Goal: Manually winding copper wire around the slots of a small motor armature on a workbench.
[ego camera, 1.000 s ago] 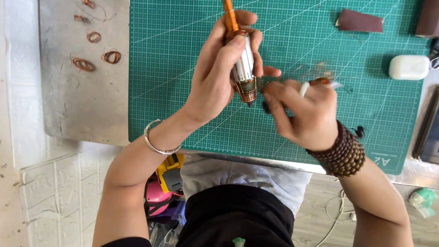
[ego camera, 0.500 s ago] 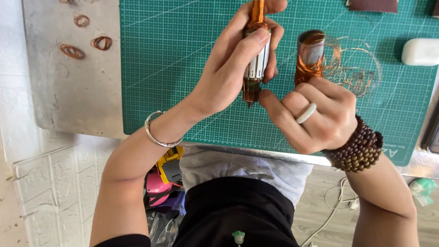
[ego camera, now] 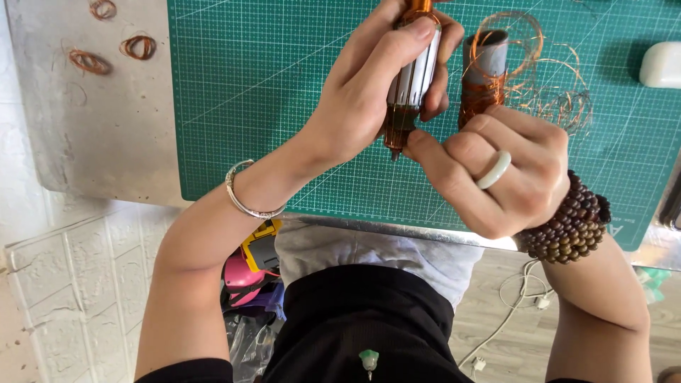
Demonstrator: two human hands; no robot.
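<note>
My left hand grips a motor rotor, a silver-and-copper cylinder with an orange shaft pointing away from me, held above the green cutting mat. My right hand, with a pale ring and a brown bead bracelet, holds a second copper-wound cylinder. Its index finger touches the lower tip of the rotor. Loose coils of thin copper wire trail from the second cylinder over the mat.
Small copper wire loops lie on the grey bench top left of the mat. A white rounded object sits at the mat's right edge. Below the bench edge are a yellow tool, a pink item and white cables on the floor.
The right hand has brought the second copper-wound cylinder and its loose wire up beside the rotor. Both hands sit closer together and higher in view; the left hand keeps its grip.
</note>
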